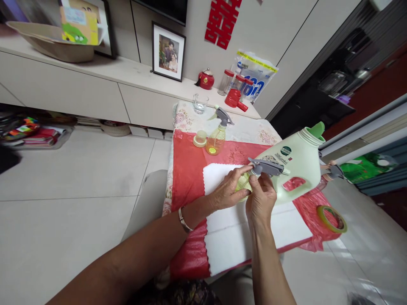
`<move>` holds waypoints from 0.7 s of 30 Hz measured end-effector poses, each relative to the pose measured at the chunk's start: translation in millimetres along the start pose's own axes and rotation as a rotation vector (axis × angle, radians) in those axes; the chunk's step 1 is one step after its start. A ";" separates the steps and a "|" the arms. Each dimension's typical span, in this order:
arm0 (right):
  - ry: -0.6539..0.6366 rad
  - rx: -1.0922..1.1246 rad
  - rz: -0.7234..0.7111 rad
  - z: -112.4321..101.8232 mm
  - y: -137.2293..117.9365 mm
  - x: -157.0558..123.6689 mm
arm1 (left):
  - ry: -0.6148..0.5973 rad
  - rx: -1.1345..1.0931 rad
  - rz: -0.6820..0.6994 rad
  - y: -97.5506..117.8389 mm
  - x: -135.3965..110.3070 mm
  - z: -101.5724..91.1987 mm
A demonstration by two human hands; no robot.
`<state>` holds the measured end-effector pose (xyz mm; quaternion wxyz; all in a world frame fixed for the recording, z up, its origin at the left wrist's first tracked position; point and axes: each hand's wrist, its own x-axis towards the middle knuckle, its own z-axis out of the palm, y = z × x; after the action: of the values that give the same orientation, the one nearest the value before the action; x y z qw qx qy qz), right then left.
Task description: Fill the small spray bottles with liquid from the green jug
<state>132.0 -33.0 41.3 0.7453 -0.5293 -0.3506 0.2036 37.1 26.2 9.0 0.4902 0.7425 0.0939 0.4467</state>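
Note:
My left hand (230,186) is closed round the yellowish, see-through body of a spray bottle (242,183). At its neck, just under the grey trigger head (270,167), my right hand (262,194) pinches the collar. The trigger head points right, and my fingers partly cover the bottle. Directly behind my right hand stands a large pale-green jug (303,154) with a green spout piece at its mouth. A second spray bottle (217,139) with a grey head and some yellow liquid stands farther back, beside a pale cap (200,139). Beneath my hands lies a white sheet (229,250) with a scalloped edge.
Red plastic (187,182) covers part of the flowered tablecloth (244,131). A tape roll (332,219) lies at the right edge, near another spray bottle (324,178) partly behind the jug. A glass cup (200,103) stands at the back; a red scoop (233,98) sits on the cabinet.

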 end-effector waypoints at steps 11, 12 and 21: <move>-0.087 -0.168 -0.110 -12.6 3.1 4.4 | -0.018 -0.042 0.004 2.3 0.5 -2.2; -0.104 -0.173 -0.103 -16.4 4.3 5.2 | -0.022 -0.049 -0.004 2.7 0.7 -2.6; -0.263 -0.119 0.015 -46.8 -1.0 21.8 | -0.026 -0.087 -0.027 1.1 1.1 -1.1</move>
<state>181.2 -48.8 39.9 0.6586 -0.5440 -0.4527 0.2555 36.6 27.0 10.7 0.5290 0.7251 0.0779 0.4339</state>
